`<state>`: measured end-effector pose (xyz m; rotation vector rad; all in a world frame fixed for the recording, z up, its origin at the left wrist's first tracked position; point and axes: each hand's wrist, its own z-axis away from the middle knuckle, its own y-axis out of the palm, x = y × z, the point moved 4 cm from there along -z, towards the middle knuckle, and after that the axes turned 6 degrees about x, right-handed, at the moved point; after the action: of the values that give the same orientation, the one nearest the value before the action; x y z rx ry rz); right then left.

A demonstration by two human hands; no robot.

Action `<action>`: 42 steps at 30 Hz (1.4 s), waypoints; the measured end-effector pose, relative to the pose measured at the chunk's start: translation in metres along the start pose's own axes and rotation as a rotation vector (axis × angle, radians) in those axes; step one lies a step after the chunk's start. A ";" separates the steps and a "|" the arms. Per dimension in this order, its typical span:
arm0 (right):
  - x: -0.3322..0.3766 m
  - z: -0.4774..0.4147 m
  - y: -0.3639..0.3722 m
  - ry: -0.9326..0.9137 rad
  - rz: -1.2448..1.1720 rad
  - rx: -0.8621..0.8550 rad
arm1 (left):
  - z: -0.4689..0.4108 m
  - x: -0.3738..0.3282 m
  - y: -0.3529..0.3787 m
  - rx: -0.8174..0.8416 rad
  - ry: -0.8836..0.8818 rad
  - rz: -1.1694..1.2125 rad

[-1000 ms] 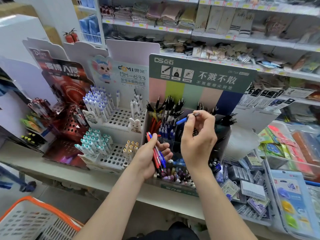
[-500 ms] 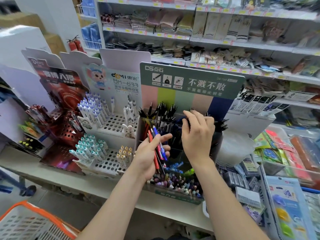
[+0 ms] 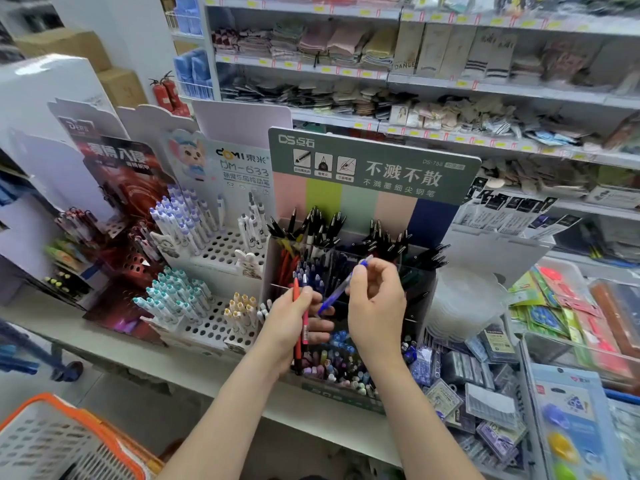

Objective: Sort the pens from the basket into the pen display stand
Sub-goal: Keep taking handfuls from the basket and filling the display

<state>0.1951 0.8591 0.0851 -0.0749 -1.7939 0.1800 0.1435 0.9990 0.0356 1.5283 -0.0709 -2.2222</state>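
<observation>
Drawing a blue pen (image 3: 337, 289) away from the bundle in the left hand (image 3: 287, 327), a person's right hand (image 3: 375, 306) pinched it between thumb and curled fingers (image 3: 377, 271). The barrel slanted from 7 o'clock up to 1 o'clock in front of the pen display stand (image 3: 374, 168).

Half a second before, that right hand had been down among the stand's pens with no blue barrel showing in it, though a second before it had carried one over the same spot. The left hand's bundle then mixed red and blue; now only red pens (image 3: 304, 327) showed there. That pointed to one blue pen delivered and the next already on its way.

The left hand sat at 9 o'clock of the right, just beside it. It gripped the red pens upright, thumb across them and fingers curled behind. Blue pens already stood in a compartment at 11 o'clock of the right hand, the likely home for the one held.

The basket (image 3: 48, 396) lay at 7 o'clock, below the desk (image 3: 104, 344) and well apart from both hands. Whether more pens remained in it could not be told.
</observation>
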 end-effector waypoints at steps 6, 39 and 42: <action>0.007 -0.014 0.017 -0.349 0.279 0.067 | -0.006 0.006 -0.027 -0.125 -0.032 0.162; 0.023 -0.011 -0.048 -0.412 0.166 -0.313 | -0.011 -0.003 0.030 0.133 0.101 -0.051; 0.026 -0.025 -0.057 -0.511 0.340 -0.346 | -0.016 -0.005 0.038 0.164 0.092 0.012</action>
<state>0.2164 0.8086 0.1245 -0.6316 -2.2984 0.1347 0.1717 0.9694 0.0448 1.7096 -0.2394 -2.1797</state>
